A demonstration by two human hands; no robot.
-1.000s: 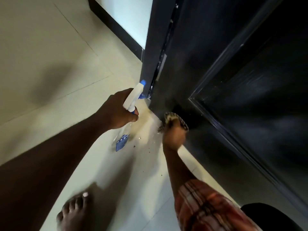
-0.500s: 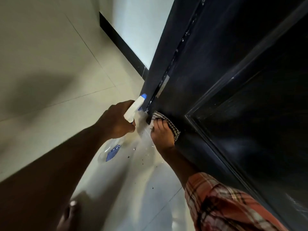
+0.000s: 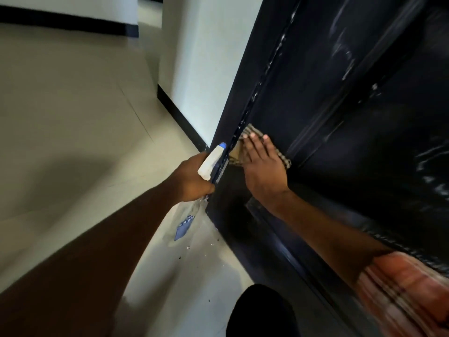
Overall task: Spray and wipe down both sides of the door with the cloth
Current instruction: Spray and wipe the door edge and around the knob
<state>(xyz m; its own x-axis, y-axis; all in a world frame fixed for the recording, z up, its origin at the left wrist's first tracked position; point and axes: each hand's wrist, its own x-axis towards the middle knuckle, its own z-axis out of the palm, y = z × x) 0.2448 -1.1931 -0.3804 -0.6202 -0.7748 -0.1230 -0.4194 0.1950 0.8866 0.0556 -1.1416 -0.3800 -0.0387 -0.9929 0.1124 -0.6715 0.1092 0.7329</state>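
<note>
Pale floor tiles run up to a white wall with dark skirting, and the black door stands at my right, streaked with wet smears. My right hand lies flat, fingers straight, pressing the checked cloth against the door's lower part, close to its edge beside the frame. My left hand is curled tight round the neck of the spray bottle, whose clear body hangs below my fist, just beside the door's edge. A plaid sleeve covers my right upper arm.
</note>
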